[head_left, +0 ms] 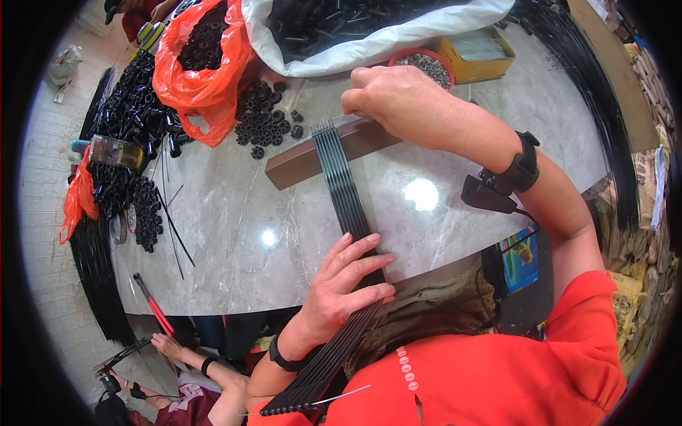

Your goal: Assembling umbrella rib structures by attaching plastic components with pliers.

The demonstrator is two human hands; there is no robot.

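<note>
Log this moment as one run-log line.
left hand: flat on black rods | right hand: gripping brown bar at rod ends | rods: side by side across marble table

your grey marble table [234, 234] carries a brown wooden block [305, 160] with a row of black rods [348, 192] laid across it, loose black rings [266, 117], an orange bag [202, 67], a white sack [369, 39], a red bowl [426, 64], a yellow box [479, 53] and red-handled pliers [153, 304].
</note>
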